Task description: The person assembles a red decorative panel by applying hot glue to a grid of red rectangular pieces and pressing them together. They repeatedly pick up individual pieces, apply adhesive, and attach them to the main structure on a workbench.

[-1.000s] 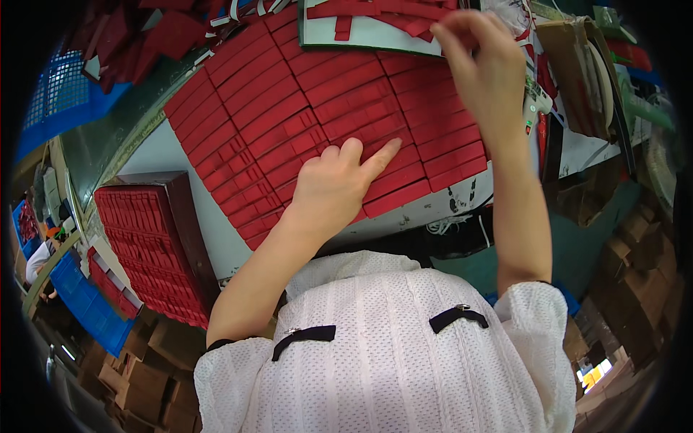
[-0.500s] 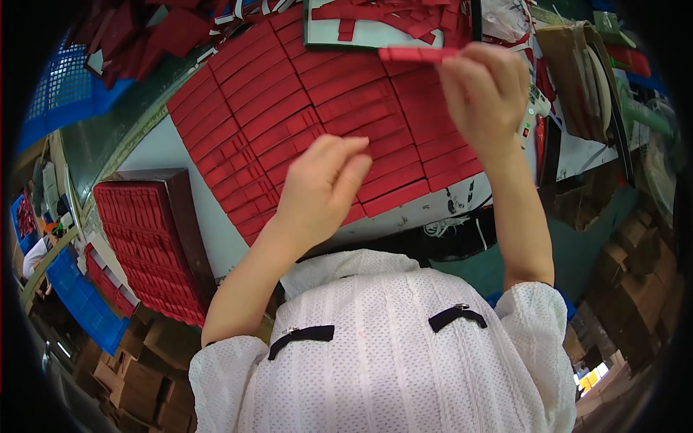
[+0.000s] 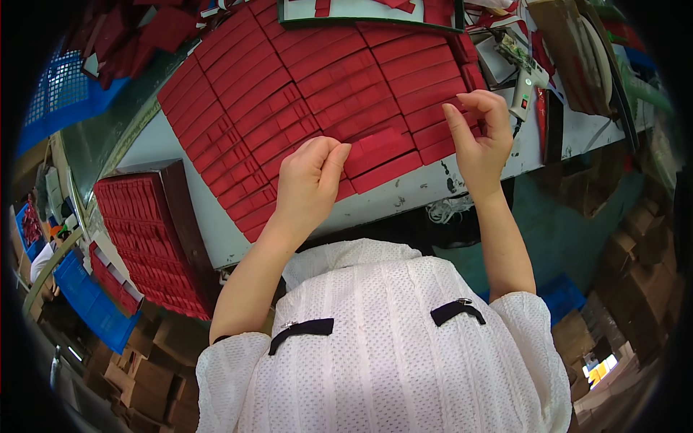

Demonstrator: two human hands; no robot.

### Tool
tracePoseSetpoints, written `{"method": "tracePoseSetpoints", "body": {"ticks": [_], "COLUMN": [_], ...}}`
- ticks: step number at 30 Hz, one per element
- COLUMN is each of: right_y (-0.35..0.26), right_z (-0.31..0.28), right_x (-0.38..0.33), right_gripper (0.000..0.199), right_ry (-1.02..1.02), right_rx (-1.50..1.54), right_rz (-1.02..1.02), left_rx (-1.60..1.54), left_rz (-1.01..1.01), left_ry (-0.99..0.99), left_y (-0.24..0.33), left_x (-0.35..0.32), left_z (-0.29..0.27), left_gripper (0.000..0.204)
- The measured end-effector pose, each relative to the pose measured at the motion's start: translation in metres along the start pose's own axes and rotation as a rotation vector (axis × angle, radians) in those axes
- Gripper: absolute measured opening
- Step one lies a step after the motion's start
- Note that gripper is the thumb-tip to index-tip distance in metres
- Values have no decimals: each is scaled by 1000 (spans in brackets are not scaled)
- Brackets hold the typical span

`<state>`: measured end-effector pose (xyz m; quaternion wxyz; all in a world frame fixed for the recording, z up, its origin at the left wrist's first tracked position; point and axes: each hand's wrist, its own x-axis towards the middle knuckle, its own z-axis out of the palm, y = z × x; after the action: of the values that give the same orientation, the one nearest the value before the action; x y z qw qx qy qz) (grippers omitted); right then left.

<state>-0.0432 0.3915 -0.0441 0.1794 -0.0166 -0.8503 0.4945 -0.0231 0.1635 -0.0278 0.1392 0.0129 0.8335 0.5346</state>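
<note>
Rows of narrow red boxes [image 3: 253, 94] cover the white table in a slanted block before me. My left hand [image 3: 307, 180] is over the block's near edge, thumb pressed to curled fingers; whether a small piece is between them is hidden. Just right of its thumb, a red box [image 3: 377, 146] lies over the near rows, a little out of line with them. My right hand [image 3: 485, 137] hovers by the block's right end, thumb and fingers apart, with nothing seen between them.
A green-rimmed tray [image 3: 339, 10] with red pieces stands beyond the block. At the right is a white glue gun [image 3: 525, 90] near upright cardboard [image 3: 570, 58]. A dark box [image 3: 189, 231] packed with red pieces stands at left, by a blue crate [image 3: 58, 90].
My right hand has come down toward me, and the red strip it held is gone from it. My left hand has closed its fingers, shifting slightly left. The view has shifted a little.
</note>
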Motion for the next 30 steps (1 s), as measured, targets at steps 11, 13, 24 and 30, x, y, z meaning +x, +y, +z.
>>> {"method": "tracePoseSetpoints", "body": {"ticks": [11, 13, 24, 30], "right_y": [-6, -10, -15, -18], "right_z": [5, 10, 26, 26], "right_x": [-14, -13, -6, -4], "right_gripper": [20, 22, 43, 43], "right_ry": [-30, -72, -178, -196], "right_rx": [67, 9, -384, -388], "right_rz": [101, 54, -43, -2], "left_rx": [189, 217, 297, 429], "left_rz": [24, 32, 184, 103], "left_ry": [125, 125, 175, 128], "left_y": [4, 4, 2, 3], "left_x": [2, 2, -7, -1], "left_z": [15, 16, 16, 15], "left_gripper": [20, 20, 14, 17]}}
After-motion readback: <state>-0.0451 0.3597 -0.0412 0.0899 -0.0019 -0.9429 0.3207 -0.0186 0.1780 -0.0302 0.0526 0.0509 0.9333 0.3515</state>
